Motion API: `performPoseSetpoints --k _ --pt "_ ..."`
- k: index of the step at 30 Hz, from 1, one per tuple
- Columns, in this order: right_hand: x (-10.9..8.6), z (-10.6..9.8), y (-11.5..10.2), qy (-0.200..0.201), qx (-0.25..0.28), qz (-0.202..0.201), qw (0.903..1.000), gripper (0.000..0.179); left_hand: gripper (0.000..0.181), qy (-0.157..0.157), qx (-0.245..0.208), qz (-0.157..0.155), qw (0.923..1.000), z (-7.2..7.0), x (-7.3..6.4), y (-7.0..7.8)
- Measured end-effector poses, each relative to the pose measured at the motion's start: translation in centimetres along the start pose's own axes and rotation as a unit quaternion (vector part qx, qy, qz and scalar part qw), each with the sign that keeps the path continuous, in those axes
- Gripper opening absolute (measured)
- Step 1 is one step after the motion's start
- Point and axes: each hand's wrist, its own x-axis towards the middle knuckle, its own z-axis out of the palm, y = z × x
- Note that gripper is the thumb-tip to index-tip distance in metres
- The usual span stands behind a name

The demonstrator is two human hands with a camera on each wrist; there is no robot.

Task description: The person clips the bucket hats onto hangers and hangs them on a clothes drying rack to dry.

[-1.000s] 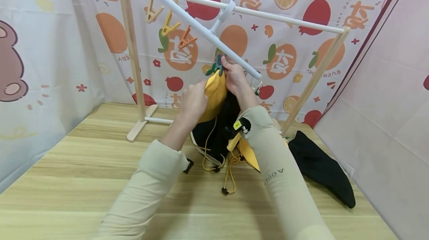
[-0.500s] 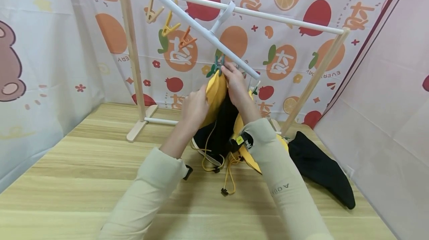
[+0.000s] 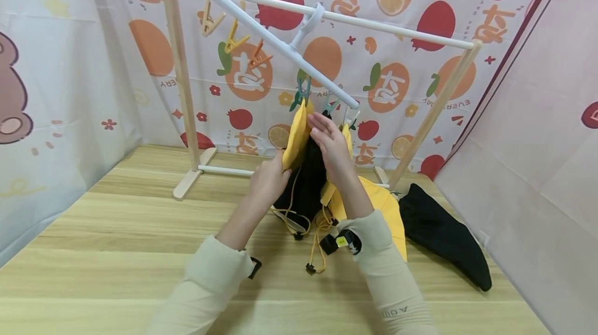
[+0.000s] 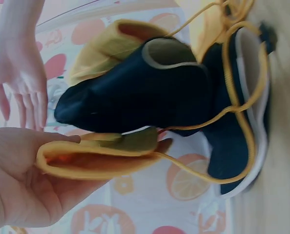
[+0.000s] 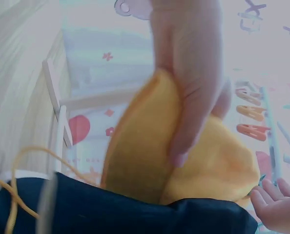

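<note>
My left hand [image 3: 268, 183] pinches the lower edge of a folded yellow cloth piece [image 3: 295, 140], thumb on one side and fingers on the other. A teal clothespin [image 3: 304, 91] grips its top, below the slanted pale blue hanger [image 3: 280, 47]. Just right of the cloth, my right hand [image 3: 334, 150] has its fingers extended and holds nothing. Between the hands hangs a black cloth piece [image 4: 135, 95] with a pale-edged opening. A thin yellow cord [image 4: 198, 173] runs from the yellow cloth. Another yellow cloth [image 3: 348, 137] hangs under a white clothespin [image 3: 350, 116], partly hidden by the right hand.
The hanger hooks over the rail [image 3: 397, 31] of a wooden rack. Several clothespins, including a yellow one [image 3: 235, 38], hang on its left half. On the table [image 3: 117, 272], a yellow cloth [image 3: 385, 202] and a black cloth [image 3: 444, 236] lie at right.
My right hand has left the teal clothespin and moved down and right, fingers now extended. The left hand has slid down to the lower edge of the yellow cloth.
</note>
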Motion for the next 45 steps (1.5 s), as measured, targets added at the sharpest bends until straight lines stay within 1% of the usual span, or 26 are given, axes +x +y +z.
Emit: performPoseSetpoints --k 3,6,10,14,17,19,21,23,26,27,28,30,32,34,38,42,45 --pt "-1.1 -0.4 0.7 -0.004 0.021 0.009 0.9997 0.042 0.032 -0.003 -0.012 0.000 0.9999 0.9 -0.6 -0.4" --pt "-1.9 -0.8 1.4 -0.002 0.015 0.012 0.9998 0.041 0.028 0.006 -0.017 0.002 0.9998 1.7 -1.0 -0.6" --pt "-2.7 -1.4 2.1 0.009 -0.018 -0.001 0.9998 0.040 0.021 0.005 -0.013 0.007 0.9999 2.6 -1.0 -0.3" --pt "-3.2 -2.0 2.7 0.028 -0.054 -0.005 0.9981 0.040 0.017 0.005 0.003 0.031 0.9995 3.5 -0.8 0.3" --pt "-3.4 -2.2 3.1 0.045 -0.097 -0.005 0.9942 0.041 0.018 0.003 0.016 0.049 0.9986 4.3 -0.6 1.1" --pt "-3.4 -2.3 3.3 0.059 -0.129 -0.006 0.9898 0.042 0.020 -0.007 0.024 0.055 0.9982 4.8 -0.3 1.7" --pt "-3.3 -2.5 3.5 0.079 -0.176 -0.010 0.9811 0.042 0.023 -0.025 0.026 0.049 0.9982 5.2 -0.1 2.3" --pt "-3.2 -2.7 3.7 0.104 -0.240 -0.020 0.9649 0.039 0.026 -0.044 0.026 0.043 0.9978 5.7 0.2 2.8" --pt "-3.1 -3.2 3.9 0.140 -0.334 -0.036 0.9316 0.035 0.029 -0.064 0.024 0.035 0.9970 6.3 0.4 3.5" --pt "-3.1 -3.4 4.0 0.146 -0.355 -0.042 0.9223 0.036 0.028 -0.066 0.023 0.037 0.9969 6.5 0.4 3.7" --pt "-3.1 -3.6 3.9 0.149 -0.371 -0.046 0.9154 0.037 0.027 -0.068 0.021 0.039 0.9967 6.7 0.4 3.8" --pt "-3.1 -4.1 3.8 0.147 -0.383 -0.045 0.9111 0.041 0.024 -0.070 0.019 0.044 0.9964 7.1 0.5 4.3" --pt "-3.3 -4.5 3.4 0.141 -0.385 -0.047 0.9110 0.047 0.020 -0.075 0.012 0.048 0.9960 7.5 0.5 4.9" --pt "-3.5 -4.9 3.0 0.136 -0.387 -0.037 0.9113 0.051 0.016 -0.081 0.004 0.050 0.9954 7.9 0.5 5.5" --pt "-3.5 -5.6 2.4 0.141 -0.395 -0.020 0.9076 0.050 0.009 -0.083 -0.004 0.058 0.9948 8.6 0.4 6.6" --pt "-3.6 -6.1 2.2 0.151 -0.399 -0.008 0.9044 0.045 0.014 -0.098 -0.022 0.047 0.9938 9.0 0.4 7.2" --pt "-3.8 -6.1 2.1 0.159 -0.394 0.003 0.9052 0.045 0.018 -0.125 -0.052 0.020 0.9906 8.9 0.4 7.2"
